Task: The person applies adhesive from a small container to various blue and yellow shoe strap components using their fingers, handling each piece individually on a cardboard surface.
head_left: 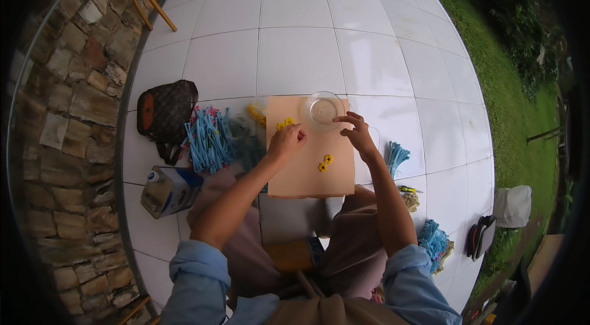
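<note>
A tan board (295,177) lies in front of me, and both my hands are over it. My left hand (287,142) is closed with the fingers curled in; whatever it may pinch is too small to make out. Just beyond it are small yellow flower-shaped pieces (285,124). My right hand (358,134) has its fingers apart beside a clear round dish (324,111), with the fingertips by the dish's right rim. Two more yellow flowers with dark centres (326,163) lie on the board between my forearms.
Left of the board are a bundle of light-blue stems with pink tips (209,138), a brown bag (167,113) and a metal can (172,191). To the right lie blue bundles (397,156), a yellow-black cutter (407,189) and a dark wallet-like item (480,237). A stone wall (80,103) borders the tiles.
</note>
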A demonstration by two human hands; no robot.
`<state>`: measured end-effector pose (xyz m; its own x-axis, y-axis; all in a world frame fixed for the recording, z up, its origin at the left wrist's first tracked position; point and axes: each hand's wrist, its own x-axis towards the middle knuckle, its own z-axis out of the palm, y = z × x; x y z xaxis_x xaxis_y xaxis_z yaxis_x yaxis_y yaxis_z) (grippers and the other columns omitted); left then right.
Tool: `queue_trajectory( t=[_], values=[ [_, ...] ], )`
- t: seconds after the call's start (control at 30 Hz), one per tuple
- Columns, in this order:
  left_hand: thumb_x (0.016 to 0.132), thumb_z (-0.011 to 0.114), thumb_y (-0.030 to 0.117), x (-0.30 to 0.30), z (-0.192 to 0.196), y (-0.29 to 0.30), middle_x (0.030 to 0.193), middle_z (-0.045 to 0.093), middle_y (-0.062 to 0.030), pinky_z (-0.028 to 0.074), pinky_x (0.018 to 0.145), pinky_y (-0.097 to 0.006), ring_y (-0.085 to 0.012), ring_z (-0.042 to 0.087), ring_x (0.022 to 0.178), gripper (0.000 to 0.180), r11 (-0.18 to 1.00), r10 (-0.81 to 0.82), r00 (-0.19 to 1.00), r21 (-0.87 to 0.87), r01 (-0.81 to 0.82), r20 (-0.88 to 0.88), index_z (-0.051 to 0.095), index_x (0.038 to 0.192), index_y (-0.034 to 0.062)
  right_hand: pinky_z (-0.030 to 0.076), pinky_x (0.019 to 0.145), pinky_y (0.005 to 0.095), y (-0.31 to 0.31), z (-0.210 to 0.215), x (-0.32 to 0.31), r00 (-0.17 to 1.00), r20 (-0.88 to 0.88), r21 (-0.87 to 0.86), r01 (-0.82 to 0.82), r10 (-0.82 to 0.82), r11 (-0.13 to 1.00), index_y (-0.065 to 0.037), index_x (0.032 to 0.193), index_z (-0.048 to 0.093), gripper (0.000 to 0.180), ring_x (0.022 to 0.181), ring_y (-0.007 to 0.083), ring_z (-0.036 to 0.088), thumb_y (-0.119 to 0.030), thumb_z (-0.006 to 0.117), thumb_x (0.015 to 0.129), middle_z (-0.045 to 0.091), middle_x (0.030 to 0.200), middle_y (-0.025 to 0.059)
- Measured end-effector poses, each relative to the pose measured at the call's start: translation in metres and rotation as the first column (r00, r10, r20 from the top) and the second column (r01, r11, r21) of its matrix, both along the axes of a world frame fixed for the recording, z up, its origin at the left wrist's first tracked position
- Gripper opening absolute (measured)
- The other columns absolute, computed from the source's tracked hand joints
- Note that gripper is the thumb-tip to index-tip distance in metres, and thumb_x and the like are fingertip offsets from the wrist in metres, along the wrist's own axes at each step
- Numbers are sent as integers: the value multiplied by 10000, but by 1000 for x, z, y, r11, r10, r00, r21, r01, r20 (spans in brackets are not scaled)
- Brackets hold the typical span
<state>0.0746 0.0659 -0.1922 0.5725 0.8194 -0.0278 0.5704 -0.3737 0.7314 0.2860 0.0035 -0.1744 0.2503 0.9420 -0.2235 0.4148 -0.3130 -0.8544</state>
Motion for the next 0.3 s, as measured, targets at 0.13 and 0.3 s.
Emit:
queue_trajectory(
  t=[0.13,0.3],
  values=[
    [752,664,94,26,-18,-37,856,564,-114,498,729,-348,-238,605,800,166,974,-225,974,-10,225,36,569,864,15,318,1014,419,-18,15,10,936,-351,44,-13,28,999,-196,1055,661,415,1269,314,294,-23,562,690,371,1335,182],
    [721,698,199,50,-19,-51,1029,523,-102,460,792,-359,-275,532,1000,382,974,-212,969,-113,198,-129,502,1036,110,245,1058,365,-43,47,8,992,-48,-98,115,-120,989,-108,1086,644,406,1307,305,277,4,532,712,339,1384,155]
  ],
)
